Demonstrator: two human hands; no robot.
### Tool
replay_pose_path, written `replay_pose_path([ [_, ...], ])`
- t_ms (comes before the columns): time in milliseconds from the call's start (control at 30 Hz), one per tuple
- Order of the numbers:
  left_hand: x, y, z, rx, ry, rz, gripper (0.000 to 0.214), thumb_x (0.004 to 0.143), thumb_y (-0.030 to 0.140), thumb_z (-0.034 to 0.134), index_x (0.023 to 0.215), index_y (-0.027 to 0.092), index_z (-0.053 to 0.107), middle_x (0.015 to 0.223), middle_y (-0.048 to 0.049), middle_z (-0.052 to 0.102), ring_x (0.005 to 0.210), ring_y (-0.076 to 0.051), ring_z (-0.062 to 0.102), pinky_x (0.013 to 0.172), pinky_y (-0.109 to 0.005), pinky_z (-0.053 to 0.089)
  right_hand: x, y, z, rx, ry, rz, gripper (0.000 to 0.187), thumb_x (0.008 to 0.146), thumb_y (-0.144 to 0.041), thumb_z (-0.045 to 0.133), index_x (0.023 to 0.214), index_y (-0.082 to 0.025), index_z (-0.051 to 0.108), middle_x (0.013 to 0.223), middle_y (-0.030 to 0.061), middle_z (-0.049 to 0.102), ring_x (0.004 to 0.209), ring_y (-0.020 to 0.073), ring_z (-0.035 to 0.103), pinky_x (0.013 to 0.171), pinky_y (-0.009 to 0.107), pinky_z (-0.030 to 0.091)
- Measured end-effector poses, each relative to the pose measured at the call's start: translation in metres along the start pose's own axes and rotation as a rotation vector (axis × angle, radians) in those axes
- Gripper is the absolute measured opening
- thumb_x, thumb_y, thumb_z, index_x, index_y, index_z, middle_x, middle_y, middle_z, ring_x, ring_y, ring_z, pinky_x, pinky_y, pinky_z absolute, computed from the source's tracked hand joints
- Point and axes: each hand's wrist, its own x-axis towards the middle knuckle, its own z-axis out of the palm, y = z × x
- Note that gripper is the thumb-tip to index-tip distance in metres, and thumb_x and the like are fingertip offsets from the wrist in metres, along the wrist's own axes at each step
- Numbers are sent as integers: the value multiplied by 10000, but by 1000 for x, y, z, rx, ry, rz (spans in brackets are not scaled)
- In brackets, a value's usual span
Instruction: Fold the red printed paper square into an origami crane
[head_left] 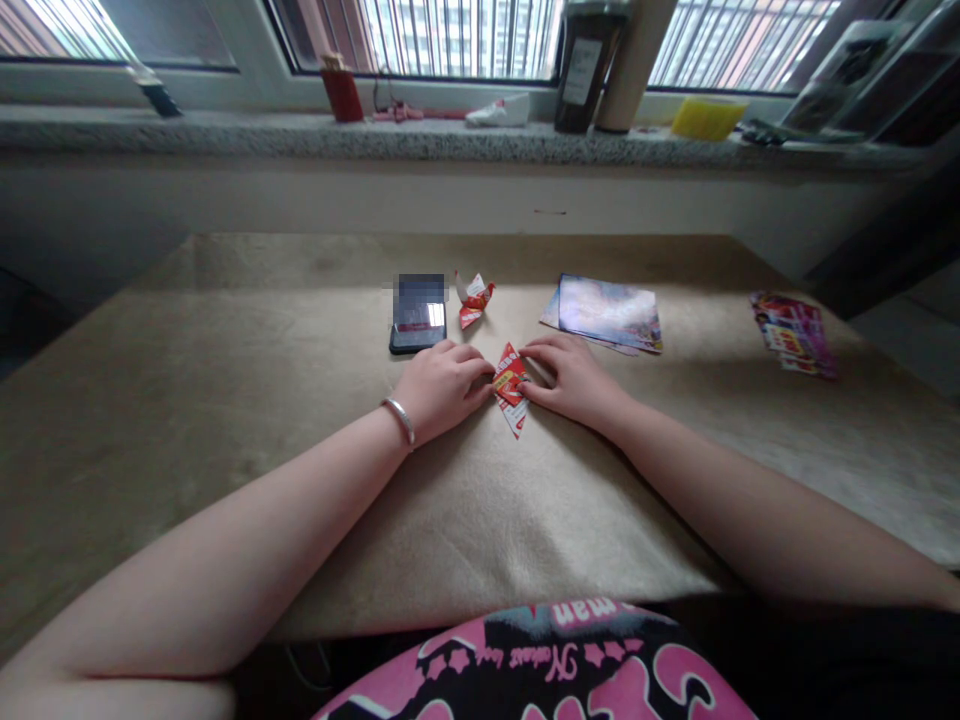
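A small diamond-shaped piece of folded paper (512, 380), red with white and yellow print, lies on the table between my hands. My left hand (444, 388), with a silver bangle at the wrist, has its thumb and fingertips closed on the paper's left corner. From the other side, my right hand (571, 378) grips the right edge with thumb and index finger. Just beyond my left hand is a folded paper crane (475, 300) in the same red and white print. A dark phone (418, 315) lies left of the crane.
Shiny picture sheets (611, 312) are stacked right of centre, and colourful cards (793, 335) lie near the table's right side. The brown table (247, 400) meets a wall under a stone windowsill (247, 135). On the sill stand a dark container (589, 70) and a yellow object (709, 118).
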Motion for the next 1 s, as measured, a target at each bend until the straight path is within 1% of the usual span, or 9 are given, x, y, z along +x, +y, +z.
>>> replay_pose_path([
  [167,0,1,1,-60,-1,-48,273,862,398,518,999,216,669,990,-50,659,905,-195,553,834,-337,435,-1,0,-1,-4,-36,-1,465,730,-441,634,1120,-188,638,1180,95,593,1111,267,509,987,421,395],
  [367,2,3,1,-95,-9,-99,276,859,395,514,985,195,656,1016,-55,652,946,-203,554,858,-339,426,1,0,-2,50,-12,-10,439,709,-406,666,1094,-197,626,1124,85,618,1079,249,534,969,404,408],
  [533,3,3,2,-116,-3,-131,268,845,383,537,1002,191,638,1023,-58,647,949,-203,551,856,-340,424,2,0,0,65,-2,-14,419,704,-399,674,1058,-175,645,1122,105,614,1072,256,538,965,416,411],
  [667,3,3,3,-104,1,-119,299,844,420,535,1007,198,652,1048,-69,634,973,-214,536,868,-358,412,1,0,1,68,2,-16,435,709,-413,668,1076,-181,649,1135,107,606,1075,266,537,960,431,416],
  [833,3,3,5,-79,4,-117,309,845,447,529,1011,227,668,1033,-58,639,978,-215,519,876,-363,393,2,2,2,79,13,-26,421,707,-408,675,1073,-202,649,1120,101,607,1071,264,537,949,437,418],
  [1000,3,2,4,-73,-13,-118,316,833,448,549,1036,231,656,1045,-52,638,988,-217,517,871,-357,397,4,5,3,139,28,-31,348,682,-382,710,970,-194,656,1044,86,636,1011,244,560,913,415,427],
])
